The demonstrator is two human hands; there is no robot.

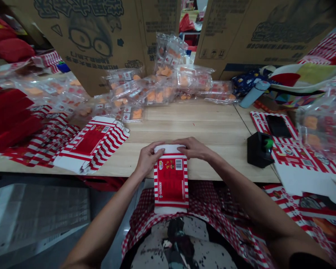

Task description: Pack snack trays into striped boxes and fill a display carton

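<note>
A flat red-and-white striped carton [171, 183] reaches from the table's front edge down toward my lap, its barcode face up. At its far end, my left hand [151, 158] is closed on the left corner of the white flap, thumb on top. My right hand [194, 148] pinches the right corner of that flap in the same way. Fingers under the carton are hidden. To the left lies a fanned stack of similar flat cartons [93, 140].
Clear bags with orange pieces [159, 93] lie heaped along the back, before large brown cardboard boxes [100, 41]. A black tape dispenser [259, 149], a light-blue bottle [254, 93] and a dark phone [278, 126] are on the right. A pale plastic crate [39, 213] stands below left.
</note>
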